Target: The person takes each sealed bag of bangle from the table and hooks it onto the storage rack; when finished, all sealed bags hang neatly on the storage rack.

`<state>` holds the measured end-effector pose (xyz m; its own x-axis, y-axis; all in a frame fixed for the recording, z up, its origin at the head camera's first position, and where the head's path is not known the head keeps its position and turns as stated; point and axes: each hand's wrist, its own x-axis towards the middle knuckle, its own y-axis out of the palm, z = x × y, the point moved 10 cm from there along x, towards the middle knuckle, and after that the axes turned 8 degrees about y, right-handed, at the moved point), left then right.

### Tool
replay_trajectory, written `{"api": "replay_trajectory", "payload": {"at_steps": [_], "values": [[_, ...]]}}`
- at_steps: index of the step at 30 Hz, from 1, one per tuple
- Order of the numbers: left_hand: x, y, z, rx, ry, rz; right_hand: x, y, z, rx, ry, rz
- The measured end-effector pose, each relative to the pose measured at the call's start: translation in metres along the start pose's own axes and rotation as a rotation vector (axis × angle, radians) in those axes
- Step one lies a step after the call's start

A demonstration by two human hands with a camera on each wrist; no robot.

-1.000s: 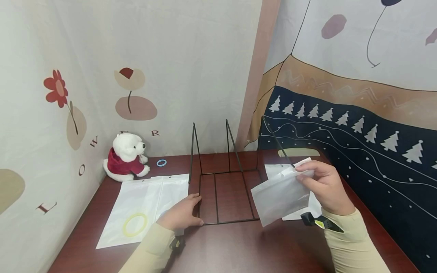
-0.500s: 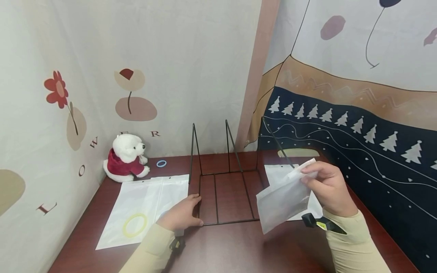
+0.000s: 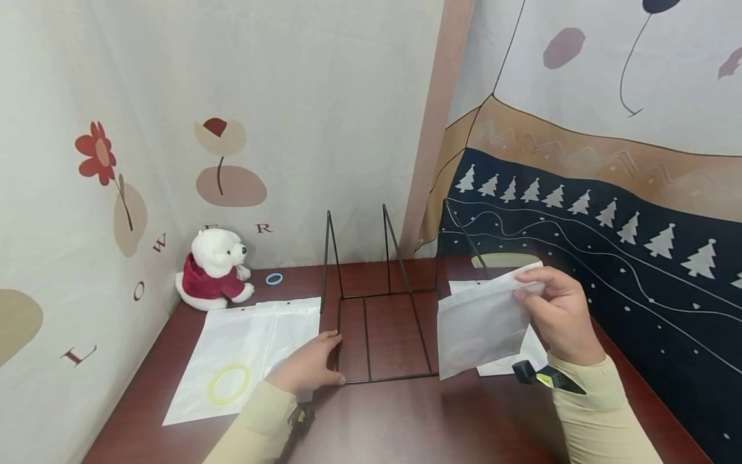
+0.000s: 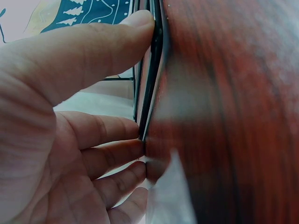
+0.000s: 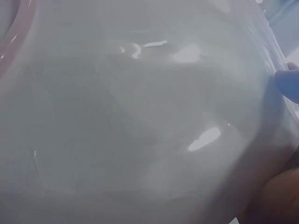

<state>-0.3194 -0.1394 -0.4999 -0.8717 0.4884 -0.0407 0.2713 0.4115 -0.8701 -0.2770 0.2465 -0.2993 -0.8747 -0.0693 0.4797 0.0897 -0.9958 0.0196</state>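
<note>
Wht pouch (image 3: 481, 328): above table (image 3: 400, 425) twd R edge, yr R hand (image 3: 562, 316) pinching its top-R corner | wire rack (image 3: 367, 335): table ctr, yr L hand (image 3: 307, 367) spread, touching its near-L corner | flat bag (image 3: 243, 338): twd table's L edge | plush bear (image 3: 213, 278): table's far-L corner

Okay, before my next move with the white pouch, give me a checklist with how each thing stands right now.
1. Pouch held: ok. Your right hand pinches the white pouch near an upper corner.
2. Rack upright: ok. The wire rack stands on the table, dividers up.
3. Rack contact: ok. Your left hand touches its near left corner.
4. Pouch free of rack: cannot tell. It overlaps the rack's right side in the head view.
5. Tabletop beyond the pouch clear: not ok. Another white bag lies there.
6. Pouch contents: cannot tell. Nothing inside shows clearly.
</note>
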Motion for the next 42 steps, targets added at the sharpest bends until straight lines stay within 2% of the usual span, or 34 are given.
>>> {"api": "replay_trajectory", "payload": {"at_steps": [5,12,19,27,32,37,42], "values": [[-0.001,-0.002,-0.001,-0.007,-0.004,-0.004,0.001,-0.004,-0.002,-0.039,0.017,-0.04],[-0.002,-0.003,0.0,-0.004,-0.004,-0.009,0.002,-0.002,-0.002,-0.032,-0.002,0.003],[-0.002,-0.003,-0.001,-0.006,-0.008,-0.006,0.003,-0.002,-0.004,-0.051,0.024,-0.007],[-0.002,-0.002,-0.001,-0.007,0.0,-0.008,0.001,-0.005,-0.005,-0.059,0.009,-0.017],[-0.002,-0.002,-0.001,-0.001,0.003,-0.009,0.0,-0.009,-0.009,-0.028,0.019,-0.046],[-0.001,-0.002,-0.001,-0.002,0.001,-0.005,0.002,-0.007,-0.011,0.01,0.022,-0.031],[-0.001,-0.001,-0.001,-0.006,0.002,-0.004,0.005,-0.004,-0.012,-0.014,0.033,-0.008]]}}
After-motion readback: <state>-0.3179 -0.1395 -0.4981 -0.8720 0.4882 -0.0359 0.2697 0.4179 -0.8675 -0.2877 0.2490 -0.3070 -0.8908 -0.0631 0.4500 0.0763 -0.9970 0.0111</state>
